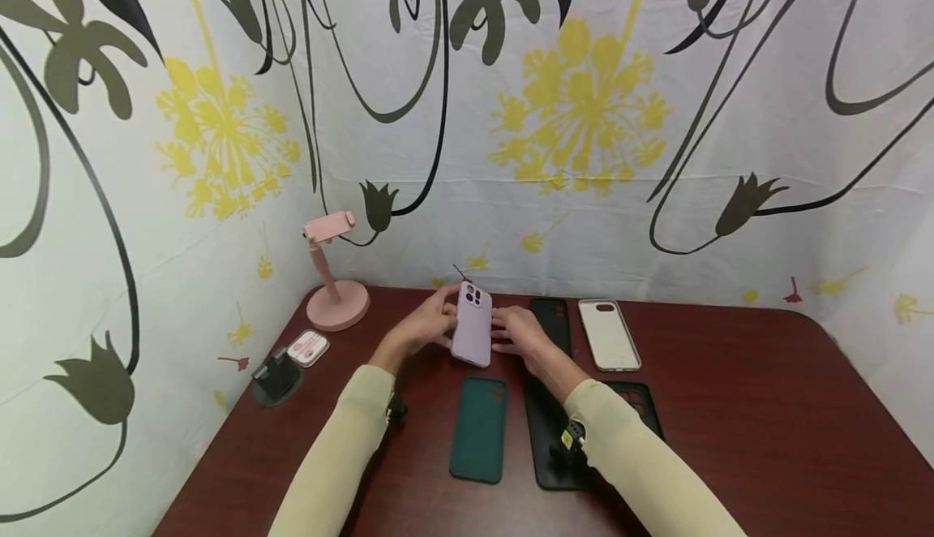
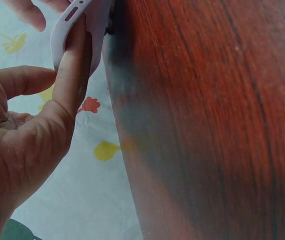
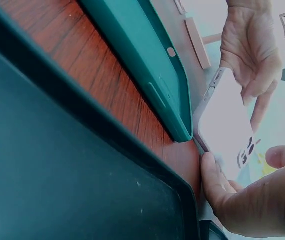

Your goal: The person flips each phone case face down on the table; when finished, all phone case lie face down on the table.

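A lilac phone case (image 1: 473, 326) stands tilted up near the table's back edge, its camera cutouts at the top. My left hand (image 1: 427, 322) holds it from the left; in the left wrist view, one finger (image 2: 72, 65) lies along the case and the thumb meets its edge. From the other side, my right hand (image 1: 520, 331) touches the right edge with its fingertips. The right wrist view shows that hand's fingers (image 3: 213, 180) against the camera end, with its thumb held apart. A green phone case (image 1: 477, 431) lies just in front of the lilac one.
Under my right forearm lie a large black tray-like piece (image 1: 543, 431) and a dark phone case (image 1: 633, 397). Behind are another black case (image 1: 550, 322) and a white case (image 1: 610, 336). At left stand a pink phone stand (image 1: 338, 306), a white square box (image 1: 308, 348) and a black stand (image 1: 277, 375).
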{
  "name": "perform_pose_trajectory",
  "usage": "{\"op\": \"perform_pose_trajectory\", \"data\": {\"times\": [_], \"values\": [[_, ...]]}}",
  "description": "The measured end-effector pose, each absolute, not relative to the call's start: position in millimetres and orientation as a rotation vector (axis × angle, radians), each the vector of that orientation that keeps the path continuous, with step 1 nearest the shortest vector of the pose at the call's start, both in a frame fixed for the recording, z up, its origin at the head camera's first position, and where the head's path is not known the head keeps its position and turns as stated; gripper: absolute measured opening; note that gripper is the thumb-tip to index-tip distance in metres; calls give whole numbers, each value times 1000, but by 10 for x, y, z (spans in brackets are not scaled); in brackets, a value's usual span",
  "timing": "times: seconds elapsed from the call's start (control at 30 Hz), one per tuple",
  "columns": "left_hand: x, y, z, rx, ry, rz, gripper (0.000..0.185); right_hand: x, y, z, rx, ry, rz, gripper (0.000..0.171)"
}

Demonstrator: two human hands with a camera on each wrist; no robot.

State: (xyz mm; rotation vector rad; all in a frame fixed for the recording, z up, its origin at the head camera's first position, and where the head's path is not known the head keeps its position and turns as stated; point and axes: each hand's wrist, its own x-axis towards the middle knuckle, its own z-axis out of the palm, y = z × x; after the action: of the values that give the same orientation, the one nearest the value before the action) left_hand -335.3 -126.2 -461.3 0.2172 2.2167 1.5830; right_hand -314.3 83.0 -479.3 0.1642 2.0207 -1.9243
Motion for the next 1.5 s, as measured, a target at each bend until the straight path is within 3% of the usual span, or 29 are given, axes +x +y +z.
{"op": "perform_pose_trajectory", "data": {"times": [0.6,1.5], "values": [[-3391,-1317,-4672,259,2113,1656,68,-3177,870,-4823,158,2078,-1965,48],[-3443,-1229,-4793,180,2372,1431,78,-3112,837,-4896,148,2361,-1849,56]]}}
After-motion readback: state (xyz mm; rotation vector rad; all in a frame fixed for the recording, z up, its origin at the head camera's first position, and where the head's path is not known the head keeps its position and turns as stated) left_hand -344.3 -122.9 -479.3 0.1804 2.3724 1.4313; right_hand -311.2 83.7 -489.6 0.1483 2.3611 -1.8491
